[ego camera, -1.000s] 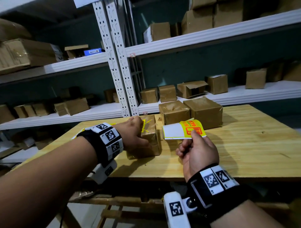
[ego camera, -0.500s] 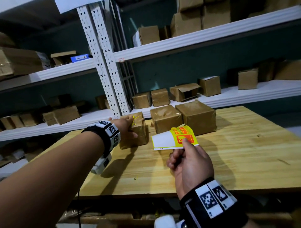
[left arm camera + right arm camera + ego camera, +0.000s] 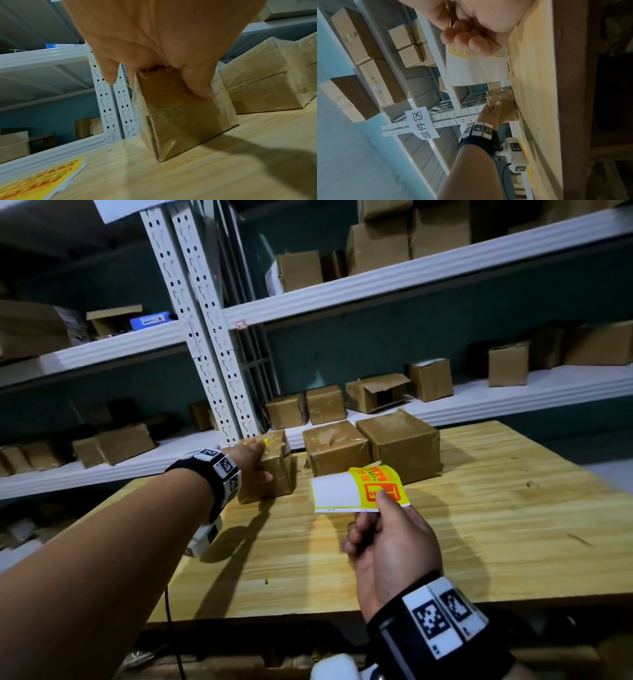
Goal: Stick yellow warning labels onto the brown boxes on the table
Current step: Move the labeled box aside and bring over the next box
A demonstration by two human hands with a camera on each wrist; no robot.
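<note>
Three brown boxes (image 3: 337,446) on the table (image 3: 479,525), one label sheet (image 3: 359,489) held.

Three brown boxes wrapped in clear tape are set along the far side of the wooden table (image 3: 479,542). The left box (image 3: 277,474) stands upright on a narrow face, gripped from above, yellow marks showing on its top. The middle box (image 3: 335,446) and the right box (image 3: 400,440) sit side by side. A yellow warning label (image 3: 376,484) — red print, curled, partly peeled from its white backing (image 3: 335,494) — is pinched above the table, near the middle box.

Left hand (image 3: 253,462) slid box (image 3: 275,474) farther back.
</note>
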